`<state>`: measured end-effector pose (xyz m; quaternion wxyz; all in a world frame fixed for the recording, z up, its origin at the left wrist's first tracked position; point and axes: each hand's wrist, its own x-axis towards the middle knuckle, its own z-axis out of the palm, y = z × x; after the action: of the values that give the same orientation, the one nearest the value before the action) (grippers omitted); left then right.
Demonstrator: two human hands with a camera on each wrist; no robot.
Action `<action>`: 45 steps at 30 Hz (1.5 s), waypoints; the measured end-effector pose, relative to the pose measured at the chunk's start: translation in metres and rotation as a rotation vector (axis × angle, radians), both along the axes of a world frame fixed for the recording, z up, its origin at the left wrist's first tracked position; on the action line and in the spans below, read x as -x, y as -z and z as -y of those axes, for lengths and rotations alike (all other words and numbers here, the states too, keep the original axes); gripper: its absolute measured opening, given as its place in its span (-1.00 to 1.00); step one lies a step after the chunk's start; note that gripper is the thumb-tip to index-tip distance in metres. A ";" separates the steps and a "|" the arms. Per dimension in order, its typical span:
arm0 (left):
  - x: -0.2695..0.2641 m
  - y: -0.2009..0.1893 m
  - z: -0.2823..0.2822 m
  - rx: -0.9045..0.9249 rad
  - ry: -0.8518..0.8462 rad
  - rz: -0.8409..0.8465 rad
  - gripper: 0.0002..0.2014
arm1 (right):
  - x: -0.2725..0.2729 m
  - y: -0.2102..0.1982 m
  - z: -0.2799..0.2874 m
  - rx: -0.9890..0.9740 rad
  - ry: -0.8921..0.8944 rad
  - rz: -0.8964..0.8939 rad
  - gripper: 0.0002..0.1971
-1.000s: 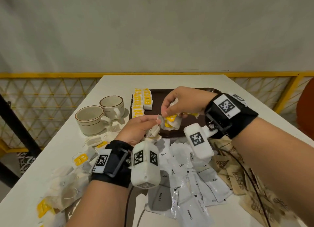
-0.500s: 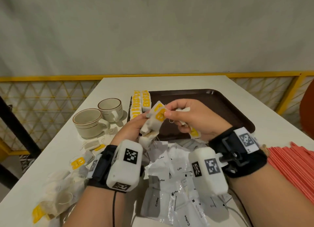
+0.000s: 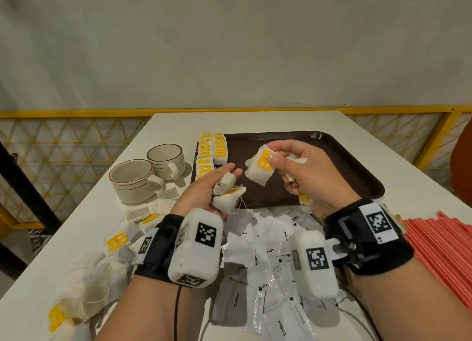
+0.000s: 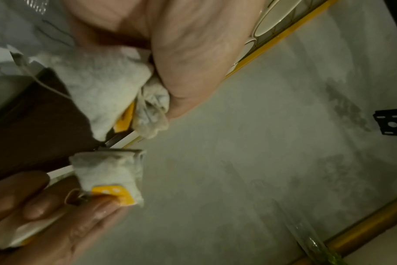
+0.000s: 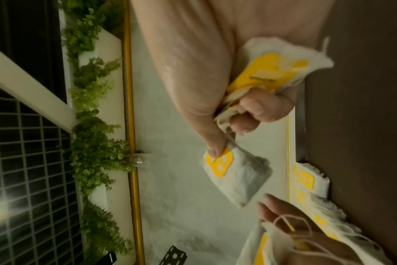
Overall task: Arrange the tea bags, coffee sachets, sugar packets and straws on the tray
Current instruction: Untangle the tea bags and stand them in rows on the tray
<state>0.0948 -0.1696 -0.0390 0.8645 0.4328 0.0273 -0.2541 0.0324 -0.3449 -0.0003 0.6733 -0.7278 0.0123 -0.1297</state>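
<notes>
A person sorting café supplies held tea bags over the brown tray [image 3: 344, 159], where 2 rows of bags [image 3: 213, 153] already lined the left edge. The right hand [image 3: 310, 177] was raised above the tray, thumb and forefinger pinched on the yellow tag of 1 tea bag [image 3: 260, 168], which hung tilted in the air; its other fingers were curled round more bags in the palm. The left hand [image 3: 204, 192], palm up just short of the tray's near-left corner, cupped a bundle [image 3: 227, 196] of crumpled bags with fingers half-curled round it and fingertips extended toward the hanging bag, apart from it. The step appeared to be separating 1 bag for the rows; doing it well likely meant keeping strings from snagging, flattening the bag, and laying it tag-up flush against the last one. Coffee sachets [image 3: 265, 261] lay heaped on the table [image 3: 255, 122] below the wrists, loose tea bags at left beside 2 cups [image 3: 143, 180], red straws [image 3: 444, 248] at right, all off the tray. Sugar packets could not be made out.
</notes>
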 end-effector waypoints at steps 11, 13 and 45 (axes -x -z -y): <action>-0.002 0.005 0.003 0.180 -0.099 0.048 -0.44 | 0.007 0.013 0.002 0.060 -0.130 -0.062 -0.90; -0.002 0.006 0.003 0.124 -0.119 0.077 -0.53 | 0.005 0.015 0.002 -0.038 -0.182 -0.095 -0.80; 0.014 -0.010 0.007 0.060 -0.174 0.294 -0.70 | 0.002 0.026 -0.005 -0.020 -0.201 -0.223 -0.87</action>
<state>0.0805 -0.1761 -0.0293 0.8904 0.4354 -0.0697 -0.1130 0.0305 -0.3395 -0.0262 0.6844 -0.7286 0.0151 0.0202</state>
